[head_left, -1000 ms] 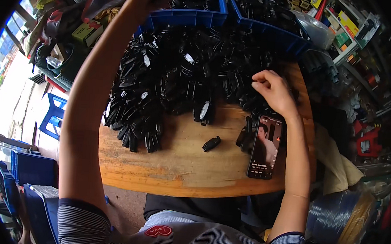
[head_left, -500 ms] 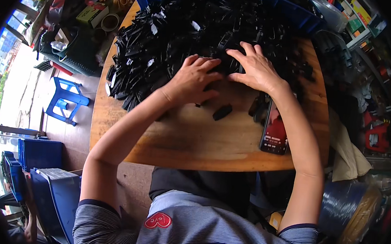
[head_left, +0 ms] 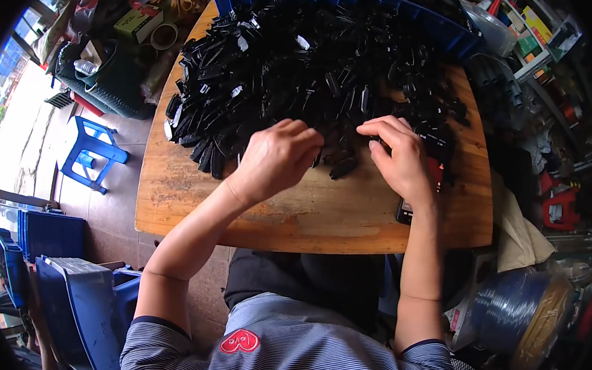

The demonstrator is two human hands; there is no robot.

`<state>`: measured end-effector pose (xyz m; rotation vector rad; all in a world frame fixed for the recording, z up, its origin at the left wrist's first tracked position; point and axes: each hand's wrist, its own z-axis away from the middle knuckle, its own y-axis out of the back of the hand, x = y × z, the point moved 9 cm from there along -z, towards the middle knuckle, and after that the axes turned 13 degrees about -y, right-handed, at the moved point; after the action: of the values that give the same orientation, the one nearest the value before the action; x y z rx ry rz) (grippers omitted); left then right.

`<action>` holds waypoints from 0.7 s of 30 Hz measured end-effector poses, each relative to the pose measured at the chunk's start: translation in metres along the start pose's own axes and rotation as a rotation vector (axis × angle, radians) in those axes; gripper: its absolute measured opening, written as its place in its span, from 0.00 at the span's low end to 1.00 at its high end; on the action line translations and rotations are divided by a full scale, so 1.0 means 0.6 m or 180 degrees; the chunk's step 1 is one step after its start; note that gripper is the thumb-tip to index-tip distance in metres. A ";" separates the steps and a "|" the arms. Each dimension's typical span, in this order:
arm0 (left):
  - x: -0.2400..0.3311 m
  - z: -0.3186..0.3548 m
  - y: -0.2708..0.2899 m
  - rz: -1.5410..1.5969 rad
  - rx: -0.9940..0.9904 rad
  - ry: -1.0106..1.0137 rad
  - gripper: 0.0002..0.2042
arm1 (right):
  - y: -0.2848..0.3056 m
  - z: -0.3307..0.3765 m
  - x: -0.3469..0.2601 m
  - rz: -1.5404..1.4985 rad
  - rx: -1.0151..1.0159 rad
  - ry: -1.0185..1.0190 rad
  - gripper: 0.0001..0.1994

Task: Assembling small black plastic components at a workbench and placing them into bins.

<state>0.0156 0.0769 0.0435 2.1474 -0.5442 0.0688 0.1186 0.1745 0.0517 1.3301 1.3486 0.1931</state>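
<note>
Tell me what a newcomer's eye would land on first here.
Probably the big heap of small black parts covering the far part of the wooden table. Next, the left hand and right hand, fingers bent, at the heap's near edge. Off to the left, a bright blue stool stands out on the floor.

A head-worn fisheye camera looks down on the nearby wooden table (head_left: 272, 218).
</note>
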 end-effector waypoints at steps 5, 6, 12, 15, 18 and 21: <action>0.019 0.012 -0.037 -0.0247 -0.0566 -0.0241 0.09 | -0.034 0.013 -0.003 0.0277 0.0147 0.0113 0.12; 0.017 0.008 -0.033 -0.0232 -0.0554 -0.0248 0.09 | -0.032 0.021 -0.002 0.0410 0.0228 0.0105 0.12; -0.042 0.029 -0.004 -0.0504 -0.0456 0.0594 0.12 | -0.075 0.032 -0.017 0.0084 -0.0695 0.0065 0.09; -0.047 0.038 -0.023 -0.0594 -0.0703 0.0713 0.13 | -0.086 0.034 -0.023 0.0002 -0.0798 0.0135 0.09; -0.046 0.031 -0.017 -0.0506 -0.0497 0.0553 0.13 | -0.082 0.025 -0.021 -0.0218 -0.0511 0.0094 0.09; -0.040 0.023 -0.021 -0.0522 -0.0530 0.0416 0.13 | -0.079 0.014 -0.033 -0.0068 -0.0113 0.0344 0.11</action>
<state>-0.0029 0.0811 0.0195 2.0006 -0.2867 0.0700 0.0922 0.1388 0.0244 1.2903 1.4432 0.2765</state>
